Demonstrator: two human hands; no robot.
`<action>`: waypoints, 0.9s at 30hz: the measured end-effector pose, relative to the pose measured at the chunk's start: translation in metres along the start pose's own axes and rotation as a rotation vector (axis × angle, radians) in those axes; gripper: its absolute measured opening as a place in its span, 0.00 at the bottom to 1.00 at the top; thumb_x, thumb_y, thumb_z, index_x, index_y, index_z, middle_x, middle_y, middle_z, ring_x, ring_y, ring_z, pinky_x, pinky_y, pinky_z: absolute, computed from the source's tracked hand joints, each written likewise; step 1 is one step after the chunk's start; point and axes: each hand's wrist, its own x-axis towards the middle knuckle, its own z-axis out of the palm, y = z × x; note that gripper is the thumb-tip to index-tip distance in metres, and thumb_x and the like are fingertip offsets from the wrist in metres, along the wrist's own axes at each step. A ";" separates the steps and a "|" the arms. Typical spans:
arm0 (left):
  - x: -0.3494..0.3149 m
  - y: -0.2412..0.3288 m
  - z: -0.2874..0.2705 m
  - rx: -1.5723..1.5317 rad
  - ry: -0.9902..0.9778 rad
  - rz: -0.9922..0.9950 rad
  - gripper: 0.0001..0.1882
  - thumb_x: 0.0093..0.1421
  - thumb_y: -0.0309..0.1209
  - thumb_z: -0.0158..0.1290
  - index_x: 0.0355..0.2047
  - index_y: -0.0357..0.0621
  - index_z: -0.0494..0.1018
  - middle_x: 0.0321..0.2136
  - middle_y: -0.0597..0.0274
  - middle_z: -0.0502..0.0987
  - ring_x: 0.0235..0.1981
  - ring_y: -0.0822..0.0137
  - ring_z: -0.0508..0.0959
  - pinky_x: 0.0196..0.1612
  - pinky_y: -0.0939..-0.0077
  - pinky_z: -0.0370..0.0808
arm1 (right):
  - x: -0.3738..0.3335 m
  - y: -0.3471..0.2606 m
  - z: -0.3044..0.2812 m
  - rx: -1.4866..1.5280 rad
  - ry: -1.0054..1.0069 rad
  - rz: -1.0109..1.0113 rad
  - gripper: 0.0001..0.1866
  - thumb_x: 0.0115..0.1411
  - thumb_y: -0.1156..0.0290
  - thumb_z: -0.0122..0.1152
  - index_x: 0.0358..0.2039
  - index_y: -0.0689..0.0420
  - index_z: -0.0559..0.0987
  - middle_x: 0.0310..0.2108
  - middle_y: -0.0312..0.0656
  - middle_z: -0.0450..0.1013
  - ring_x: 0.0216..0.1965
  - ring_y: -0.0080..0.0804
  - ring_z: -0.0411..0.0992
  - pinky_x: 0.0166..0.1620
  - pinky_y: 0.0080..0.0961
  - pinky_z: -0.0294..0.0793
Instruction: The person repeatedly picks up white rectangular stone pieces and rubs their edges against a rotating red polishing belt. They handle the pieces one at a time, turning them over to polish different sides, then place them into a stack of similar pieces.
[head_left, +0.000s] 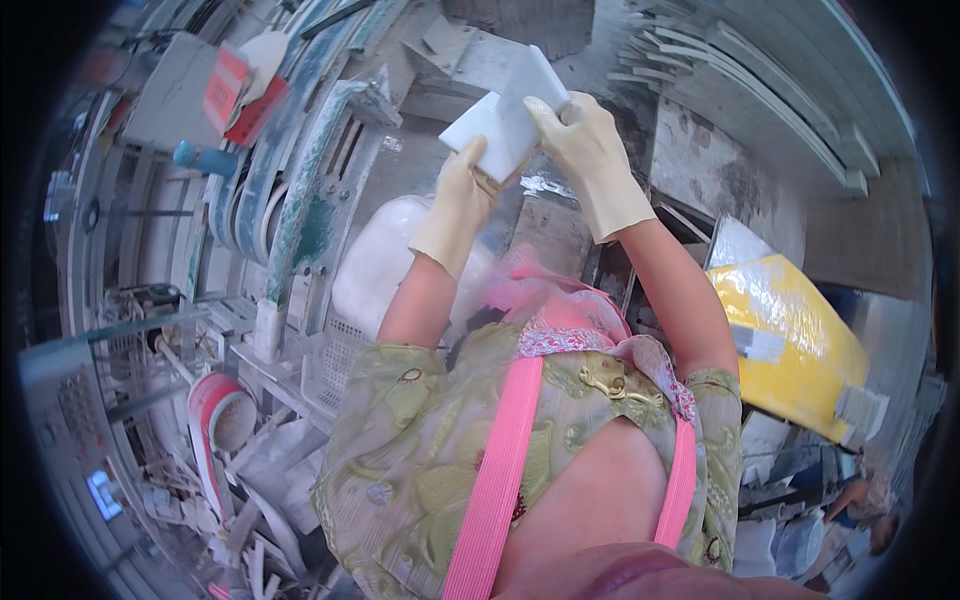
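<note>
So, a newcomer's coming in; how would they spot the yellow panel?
From the gloved right hand, follow the forearm down. To its right is a large, angular panel. Its bright yellow sets it apart from the pale boards above.

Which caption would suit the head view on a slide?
Cream-gloved left hand and right hand hold two flat white slabs.

White flat slabs (487,132): uniform. Cream rubber gloves (440,240), left hand (466,198) and right hand (588,148): uniform. Sheer olive-green blouse (400,450): floral pattern. Flat pink straps (502,465): solid. Narrow multicoloured fabric trim (565,342): small floral print. Angular yellow panel (800,345): pale patch.
</note>
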 end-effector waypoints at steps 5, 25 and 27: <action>-0.016 0.006 -0.010 -0.080 -0.007 0.051 0.24 0.74 0.31 0.38 0.67 0.34 0.54 0.63 0.42 0.66 0.60 0.45 0.74 0.57 0.45 0.80 | 0.003 -0.014 0.000 0.042 -0.076 0.004 0.28 0.63 0.48 0.60 0.33 0.68 0.80 0.29 0.56 0.81 0.34 0.48 0.81 0.41 0.37 0.78; -0.072 0.003 -0.032 -0.224 0.174 0.238 0.23 0.73 0.32 0.42 0.65 0.37 0.59 0.62 0.47 0.70 0.61 0.49 0.74 0.60 0.43 0.78 | 0.000 -0.114 0.018 -0.022 -0.254 -0.360 0.28 0.64 0.50 0.59 0.35 0.70 0.81 0.29 0.59 0.79 0.32 0.55 0.79 0.39 0.40 0.76; -0.081 0.005 -0.035 -0.221 0.196 0.261 0.23 0.73 0.33 0.42 0.65 0.37 0.59 0.62 0.48 0.70 0.61 0.49 0.74 0.60 0.43 0.77 | 0.001 -0.115 0.027 -0.013 -0.270 -0.361 0.28 0.64 0.50 0.59 0.35 0.71 0.80 0.29 0.60 0.79 0.33 0.54 0.79 0.38 0.39 0.77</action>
